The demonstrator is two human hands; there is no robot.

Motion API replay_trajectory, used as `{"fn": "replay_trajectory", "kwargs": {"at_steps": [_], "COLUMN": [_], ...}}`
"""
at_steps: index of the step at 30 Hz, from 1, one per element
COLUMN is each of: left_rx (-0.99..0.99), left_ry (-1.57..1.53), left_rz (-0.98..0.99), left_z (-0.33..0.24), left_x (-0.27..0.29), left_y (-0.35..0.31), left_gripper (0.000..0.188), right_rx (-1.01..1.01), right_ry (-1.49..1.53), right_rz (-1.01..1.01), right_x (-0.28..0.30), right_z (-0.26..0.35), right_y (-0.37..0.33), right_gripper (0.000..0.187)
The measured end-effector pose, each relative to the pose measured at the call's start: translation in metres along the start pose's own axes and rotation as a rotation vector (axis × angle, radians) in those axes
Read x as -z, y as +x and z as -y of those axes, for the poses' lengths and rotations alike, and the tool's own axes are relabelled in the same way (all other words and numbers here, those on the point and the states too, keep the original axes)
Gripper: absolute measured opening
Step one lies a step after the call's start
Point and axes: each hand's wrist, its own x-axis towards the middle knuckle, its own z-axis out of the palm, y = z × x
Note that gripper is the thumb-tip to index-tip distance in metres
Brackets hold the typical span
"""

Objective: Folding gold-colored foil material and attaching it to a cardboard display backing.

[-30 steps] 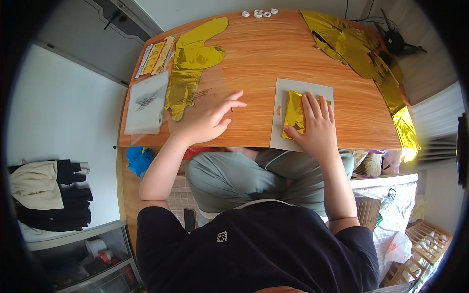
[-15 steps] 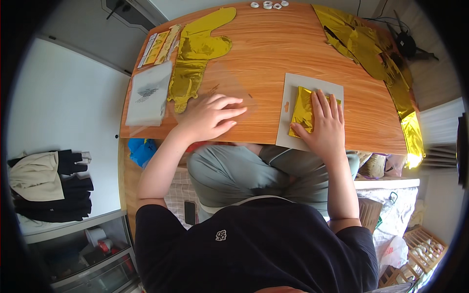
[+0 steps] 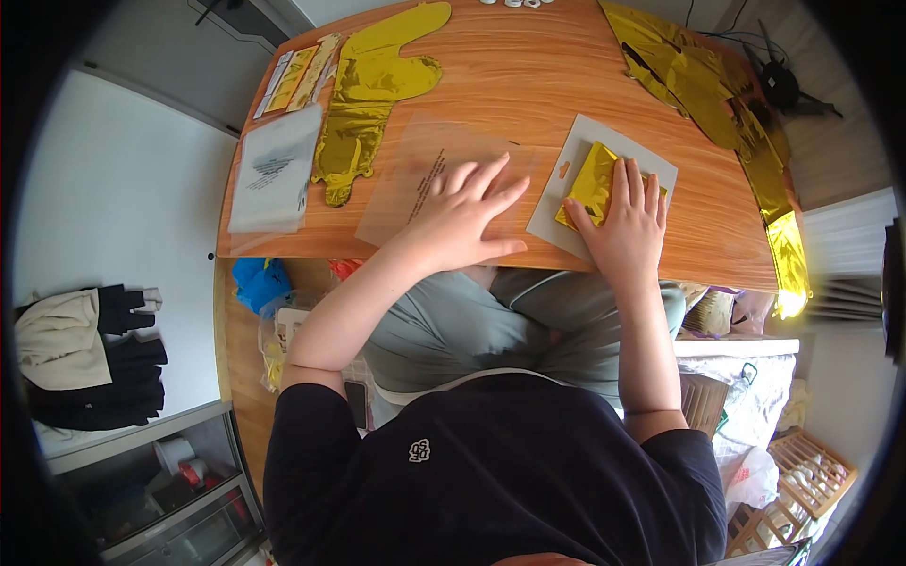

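My right hand (image 3: pixel 629 223) lies flat, fingers stretched, over a folded gold foil balloon (image 3: pixel 593 179). That folded foil rests on a grey card (image 3: pixel 587 138) with a hang hole, tilted on the wooden table. With fingers spread, my left hand (image 3: pixel 470 215) is over a clear plastic bag (image 3: pixel 401 189) with printing on it; whether it presses down on the bag I cannot tell. Farther left lies a flat gold foil balloon (image 3: pixel 363 104), spread out on the tabletop. Beside it is a stack of clear bags (image 3: pixel 274 170).
Packaged strips (image 3: pixel 294 80) lie at the table's far left. More gold foil (image 3: pixel 694 80) runs along the right side and hangs over the edge, near a black device with cables (image 3: pixel 781 87). Small white rolls (image 3: pixel 514 3) sit at the far edge of the wooden table (image 3: pixel 510 66).
My left hand has moved right, and the clear bag has shifted right with it. Under my right hand the card and folded foil have turned clockwise. The whole view has shifted slightly.
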Motion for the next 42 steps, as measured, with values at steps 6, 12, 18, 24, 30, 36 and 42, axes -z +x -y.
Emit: {"fn": "replay_trajectory", "kwargs": {"at_steps": [6, 12, 18, 24, 30, 36, 42], "left_rx": [0.045, 0.158, 0.414, 0.345, 0.342, 0.337, 0.382], "left_ry": [-0.008, -0.245, 0.103, -0.009, -0.002, -0.019, -0.020], "left_rz": [-0.057, -0.157, -0.190, -0.158, -0.157, -0.145, -0.165], "left_z": [-0.024, -0.047, -0.041, -0.038, -0.045, -0.044, -0.028], "left_x": [-0.019, -0.024, -0.009, -0.029, -0.034, -0.033, -0.030], "left_y": [0.016, 0.027, 0.003, 0.005, 0.020, 0.030, 0.045], "left_gripper": [0.089, 0.083, 0.073, 0.078, 0.077, 0.074, 0.073], "right_rx": [-0.044, -0.035, -0.035, -0.037, -0.045, -0.051, -0.054], "right_ry": [-0.020, -0.027, -0.046, -0.039, -0.044, -0.024, -0.022], "right_rz": [-0.010, -0.024, -0.018, -0.010, -0.005, -0.006, 0.001], "right_x": [-0.003, -0.005, -0.006, -0.003, -0.003, -0.001, 0.002], "right_z": [0.000, -0.002, -0.002, 0.001, -0.001, -0.001, 0.001], "right_y": [0.009, 0.010, 0.008, 0.009, 0.008, 0.010, 0.009], "right_gripper": [0.094, 0.094, 0.094, 0.094, 0.094, 0.094, 0.094]}}
